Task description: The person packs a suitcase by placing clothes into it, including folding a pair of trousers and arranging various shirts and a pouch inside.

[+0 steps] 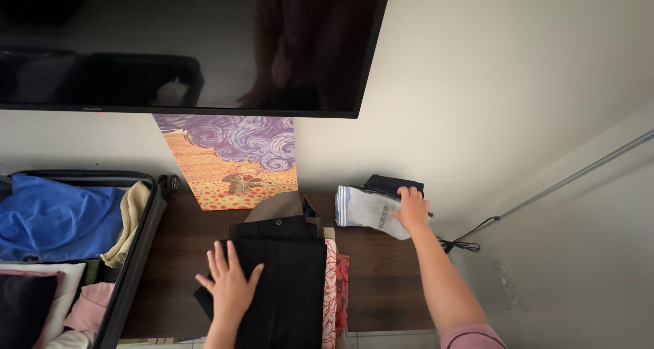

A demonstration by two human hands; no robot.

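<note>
Left hand (pixel 230 284) lies flat, fingers spread, pressing on folded black trousers (pixel 286 281) stacked over red-patterned cloth (pixel 334 287) on the dark wooden table (pixel 381 274). Right hand (pixel 412 209) rests on a folded grey-and-white garment (pixel 364 209) near the wall, apparently gripping its edge. Open suitcase (pixel 129 253) stands at left.

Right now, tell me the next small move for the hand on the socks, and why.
Probably close the right hand on the grey folded socks and lift them clear. The palm already lies on their right end, nothing sits on top, and the left hand rests flat on the black folded garment.
</note>
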